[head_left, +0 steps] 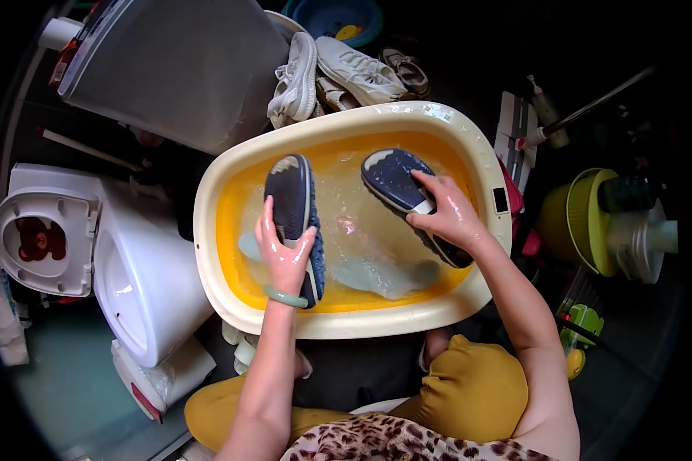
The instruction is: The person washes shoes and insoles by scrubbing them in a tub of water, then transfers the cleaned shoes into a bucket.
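A cream-rimmed basin (210, 230) with a yellow inside holds cloudy water. My left hand (284, 253), with a pale green bangle at the wrist, grips a dark shoe (287, 184). That shoe is turned sole out, its fuzzy blue side facing right. Across the middle of a second dark shoe (390, 175), my right hand (450, 213) is closed, thumb and fingers on its wet sole. This one tilts down to the right. Under the water lies a pale grey-blue thing (384, 276) whose kind I cannot make out.
White sneakers (357, 71) stand behind the basin, beside a large grey box (177, 69). A white toilet (123, 284) and a bear-decorated child's toilet seat (61, 257) are at left. A green bucket (588, 223) stands at right, near a mop (515, 138).
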Demonstrator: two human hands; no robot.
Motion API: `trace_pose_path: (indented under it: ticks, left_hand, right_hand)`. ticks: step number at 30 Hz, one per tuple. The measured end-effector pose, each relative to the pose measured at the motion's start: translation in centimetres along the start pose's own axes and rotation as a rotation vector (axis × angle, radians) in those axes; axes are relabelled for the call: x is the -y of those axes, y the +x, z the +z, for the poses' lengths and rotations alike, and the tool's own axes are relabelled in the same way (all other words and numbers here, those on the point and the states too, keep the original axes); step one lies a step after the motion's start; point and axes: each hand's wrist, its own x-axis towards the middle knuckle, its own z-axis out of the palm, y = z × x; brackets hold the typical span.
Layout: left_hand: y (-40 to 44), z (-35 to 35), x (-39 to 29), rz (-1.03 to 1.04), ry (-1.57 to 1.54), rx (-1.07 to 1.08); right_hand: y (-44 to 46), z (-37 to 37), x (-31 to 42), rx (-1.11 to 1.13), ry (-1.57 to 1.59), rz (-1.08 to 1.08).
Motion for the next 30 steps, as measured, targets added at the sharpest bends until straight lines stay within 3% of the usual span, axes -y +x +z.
trace_pose_path:
  ticks: [8,14,16,18,20,21,22,24,25,28,30]
  left_hand:
    - [-0.5,3.4,3.0,0.021,0.153,0.015]
    - [-3.1,9.8,8.3,-0.159,0.421,0.225]
    - [-3.1,10.6,7.9,-0.366,0.638,0.352]
    - [-2.7,10.7,8.7,-0.48,0.644,0.42]
    - [-2.8,11.1,10.6,-0.422,0.684,0.452]
    - [-1.6,11.5,10.6,-0.333,0.867,0.491]
    - [-0.7,11.7,10.4,-0.344,0.861,0.492]
    - [-0.6,12.0,10.3,-0.513,0.876,0.78]
    - [-1.2,12.2,10.8,-0.527,0.876,0.797]
    - [-2.3,12.4,10.4,-0.334,0.699,0.497]
    - [-1.2,12.1,8.0,-0.32,1.075,0.773]
  right_hand:
    - [0.9,1.9,-1.0,-0.097,-0.054,-0.026]
    - [2.1,7.7,-6.3,-0.04,-0.431,0.087]
    - [2.0,8.8,-7.1,-0.001,-0.463,0.1]
    - [1.8,9.9,-7.7,0.071,-0.561,0.115]
    - [2.2,10.7,-8.3,0.092,-0.616,0.103]
    - [3.0,10.6,-7.4,0.185,-0.596,0.212]
    - [3.5,10.8,-8.1,0.274,-0.544,0.262]
    - [4.3,11.2,-9.6,0.446,-0.444,0.373]
    - [3.5,12.5,-11.1,0.243,-0.413,0.272]
    - [2.6,13.9,-12.6,0.013,-0.317,0.246]
    - [2.3,13.5,-12.5,0.174,-0.614,0.132]
